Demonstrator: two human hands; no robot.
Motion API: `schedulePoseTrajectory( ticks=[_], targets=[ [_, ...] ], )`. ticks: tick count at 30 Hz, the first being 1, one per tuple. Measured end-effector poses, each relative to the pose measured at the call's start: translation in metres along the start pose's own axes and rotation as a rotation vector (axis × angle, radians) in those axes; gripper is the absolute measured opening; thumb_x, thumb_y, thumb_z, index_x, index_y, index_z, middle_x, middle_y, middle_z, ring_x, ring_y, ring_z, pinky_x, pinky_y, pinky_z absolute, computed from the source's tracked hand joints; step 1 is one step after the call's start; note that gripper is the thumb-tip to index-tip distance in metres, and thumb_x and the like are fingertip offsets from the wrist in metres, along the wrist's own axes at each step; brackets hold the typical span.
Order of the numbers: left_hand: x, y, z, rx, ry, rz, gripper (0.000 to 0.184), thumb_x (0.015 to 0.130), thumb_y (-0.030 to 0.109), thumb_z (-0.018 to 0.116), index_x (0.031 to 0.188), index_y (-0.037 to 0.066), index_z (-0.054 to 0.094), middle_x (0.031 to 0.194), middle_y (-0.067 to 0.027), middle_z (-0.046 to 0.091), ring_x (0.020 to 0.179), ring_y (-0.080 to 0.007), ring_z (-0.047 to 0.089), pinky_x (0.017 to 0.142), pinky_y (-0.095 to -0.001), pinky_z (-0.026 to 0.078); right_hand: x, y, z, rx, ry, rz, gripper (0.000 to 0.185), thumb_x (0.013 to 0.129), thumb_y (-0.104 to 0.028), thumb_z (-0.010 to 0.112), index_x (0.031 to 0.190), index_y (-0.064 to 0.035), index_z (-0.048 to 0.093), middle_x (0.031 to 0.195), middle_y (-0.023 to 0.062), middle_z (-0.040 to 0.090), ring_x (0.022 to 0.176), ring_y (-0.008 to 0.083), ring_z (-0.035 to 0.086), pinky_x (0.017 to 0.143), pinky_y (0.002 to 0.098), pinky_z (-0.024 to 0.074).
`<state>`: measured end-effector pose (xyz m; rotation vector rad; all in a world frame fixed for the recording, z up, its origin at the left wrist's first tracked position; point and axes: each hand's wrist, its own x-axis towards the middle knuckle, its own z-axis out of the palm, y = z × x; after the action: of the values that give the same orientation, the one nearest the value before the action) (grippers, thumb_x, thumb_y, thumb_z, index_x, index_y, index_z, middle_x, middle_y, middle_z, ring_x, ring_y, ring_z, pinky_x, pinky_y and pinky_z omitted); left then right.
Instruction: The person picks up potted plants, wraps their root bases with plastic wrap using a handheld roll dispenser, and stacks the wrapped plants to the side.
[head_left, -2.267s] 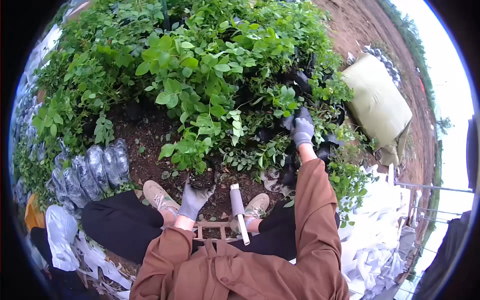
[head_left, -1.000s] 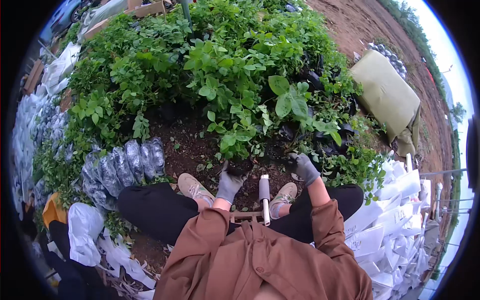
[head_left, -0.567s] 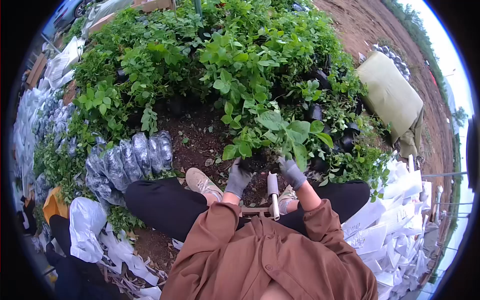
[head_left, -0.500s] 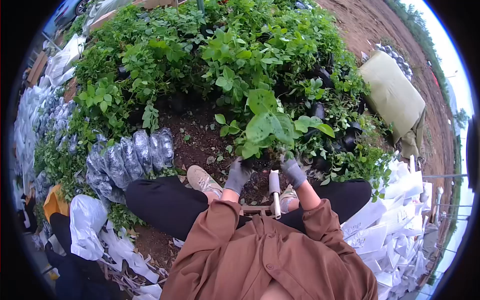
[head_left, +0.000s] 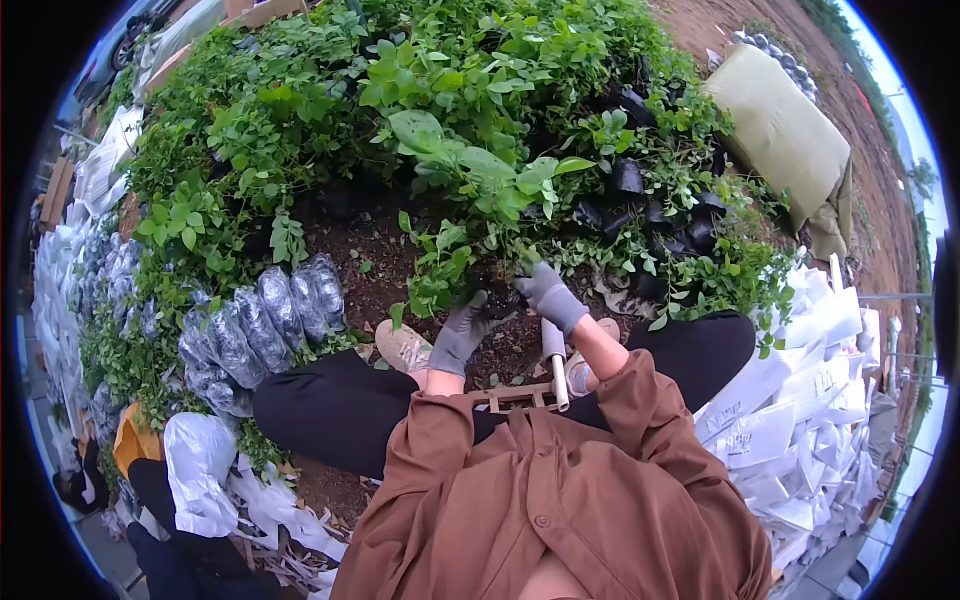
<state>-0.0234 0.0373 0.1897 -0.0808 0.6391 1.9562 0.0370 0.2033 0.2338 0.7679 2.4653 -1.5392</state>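
The plant (head_left: 490, 168) has its base (head_left: 496, 278) between two hands: left hand (head_left: 459, 335) grips it; right hand's (head_left: 551, 297) grip, I cannot tell.

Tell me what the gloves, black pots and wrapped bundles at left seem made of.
Gloves: probably knit fabric, matte grey, snug over fingers. Black pots: likely plastic, smooth, with a faint sheen. Wrapped bundles: apparently clear plastic film, glossy and crinkled; contents unclear.

Plants (head_left: 450, 95) ahead, bundles (head_left: 262, 330) left; sheets (head_left: 785, 400) right
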Motion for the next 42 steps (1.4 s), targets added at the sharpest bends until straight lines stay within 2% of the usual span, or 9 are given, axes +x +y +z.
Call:
schedulePoseTrajectory(
  ticks=[6, 8, 12, 15, 20, 31, 38, 40, 42],
  targets=[
    [0.018, -0.032, -0.059, -0.112, 0.212, -0.033, 0.052, 0.075, 0.023, 0.068, 0.12, 0.003, 0.049, 0.119, -0.0132, 0.055, 0.108, -0.0319, 0.054, 0.095, -0.0563, 0.041, 0.005, 0.004, 0.0, 0.063, -0.151, -0.035, 0.036, 0.079, -0.02, 0.064, 0.106, -0.0003, 0.051, 0.087, 0.0153, 0.063, 0.078, 0.0247, 0.061, 0.069, 0.0341, 0.047],
    [0.014, -0.026, -0.038, -0.283, 0.219, -0.063, 0.055, 0.074, 0.022, 0.068, 0.121, 0.003, 0.047, 0.121, -0.0146, 0.053, 0.11, -0.0352, 0.052, 0.096, -0.0573, 0.039, -0.001, 0.041, -0.02, 0.908, -0.301, 0.146, 0.042, 0.084, -0.034, 0.063, 0.106, 0.0014, 0.056, 0.098, 0.008, 0.063, 0.075, 0.0141, 0.058, 0.068, 0.0249, 0.0462],
    [0.025, -0.016, -0.049, -0.456, 0.253, -0.105, 0.056, 0.073, 0.027, 0.064, 0.122, 0.005, 0.046, 0.123, -0.0181, 0.051, 0.112, -0.0403, 0.049, 0.099, -0.06, 0.034, -0.034, 0.127, 0.007, -0.326, 0.141, 0.659, 0.092, 0.067, -0.064, 0.065, 0.121, 0.0077, 0.047, 0.106, 0.0249, 0.059, 0.103, 0.0311, 0.057, 0.087, 0.0372, 0.0439],
    [0.03, -0.012, -0.053, -0.382, 0.39, -0.028, 0.048, 0.078, 0.03, 0.06, 0.119, 0.007, 0.049, 0.121, -0.0171, 0.053, 0.112, -0.0375, 0.05, 0.096, -0.0583, 0.037, -0.051, 0.191, 0.059, 0.213, -0.309, 0.913, 0.048, 0.077, -0.041, 0.066, 0.103, -0.0013, 0.061, 0.074, 0.0088, 0.063, 0.077, 0.0183, 0.062, 0.066, 0.0278, 0.0498],
    [0.045, -0.005, -0.068, -0.345, 0.666, 0.061, 0.039, 0.08, 0.032, 0.059, 0.113, 0.012, 0.053, 0.117, -0.0111, 0.057, 0.107, -0.0292, 0.055, 0.092, -0.0559, 0.042, -0.047, 0.08, 0.008, 0.79, 0.006, 0.25, 0.042, 0.081, -0.032, 0.063, 0.109, -0.0016, 0.056, 0.09, 0.0094, 0.061, 0.068, 0.0147, 0.059, 0.055, 0.0248, 0.0469],
    [0.054, -0.022, -0.05, -0.377, 0.568, 0.139, 0.025, 0.08, 0.024, 0.062, 0.102, 0.013, 0.058, 0.103, -0.0099, 0.063, 0.099, -0.0285, 0.059, 0.081, -0.0572, 0.048, -0.073, -0.07, -0.024, 1.469, -0.471, 0.257, 0.066, 0.085, -0.066, 0.036, 0.107, -0.0065, 0.052, 0.052, -0.0006, 0.042, 0.032, 0.0045, 0.023, 0.032, 0.0195, 0.0196],
    [0.053, -0.022, -0.078, -0.227, 0.868, 0.056, 0.023, 0.077, 0.037, 0.065, 0.092, 0.019, 0.063, 0.084, -0.0015, 0.066, 0.072, -0.0155, 0.062, 0.066, -0.0339, 0.051, -0.089, -0.023, -0.034, 0.152, 0.004, 0.229, 0.054, 0.088, -0.036, 0.059, 0.123, 0.0028, 0.047, 0.079, 0.0026, 0.057, 0.052, 0.0057, 0.047, 0.044, 0.0191, 0.035],
    [0.056, -0.058, -0.113, -0.051, 0.974, 0.156, 0.026, 0.077, 0.044, 0.063, 0.094, 0.025, 0.063, 0.094, 0.0014, 0.062, 0.085, -0.014, 0.058, 0.068, -0.0346, 0.049, -0.085, -0.002, -0.048, -0.055, -0.068, 0.268, 0.076, 0.08, -0.032, 0.069, 0.132, 0.0083, 0.033, 0.119, 0.0193, 0.054, 0.104, 0.0215, 0.055, 0.088, 0.0276, 0.0419],
    [0.047, -0.052, -0.113, -0.083, 1.011, 0.039, 0.028, 0.077, 0.046, 0.062, 0.097, 0.027, 0.062, 0.097, 0.0018, 0.062, 0.087, -0.0159, 0.057, 0.074, -0.0375, 0.047, -0.089, -0.037, -0.058, -0.308, -0.081, 0.318, 0.093, 0.071, -0.038, 0.074, 0.134, 0.0108, 0.026, 0.111, 0.0233, 0.059, 0.098, 0.023, 0.06, 0.081, 0.0286, 0.0455]
  ],
)
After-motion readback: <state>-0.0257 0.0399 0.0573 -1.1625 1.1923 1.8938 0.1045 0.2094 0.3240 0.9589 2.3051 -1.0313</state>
